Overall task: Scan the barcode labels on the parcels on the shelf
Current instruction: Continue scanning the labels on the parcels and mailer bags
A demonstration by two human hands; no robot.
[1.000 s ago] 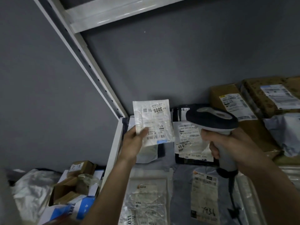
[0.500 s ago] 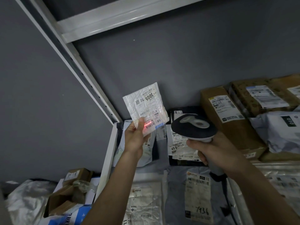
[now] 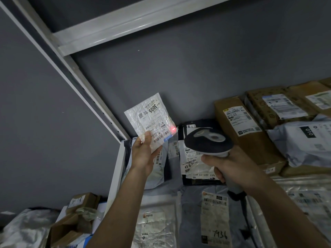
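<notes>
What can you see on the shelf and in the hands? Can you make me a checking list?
Surface: white shelf, covered with parcels.
Job's things: small white parcel held up, red scanner dot near its label's edge; scanner aimed at it.
Clutter: brown boxes, grey bags, a bag marked 7936; more boxes lower left.
Hands: left hand pinches the small parcel; right hand grips the scanner handle.
Cables: dark scanner cord hanging below the handle.
Surroundings: grey wall, white shelf frame.
</notes>
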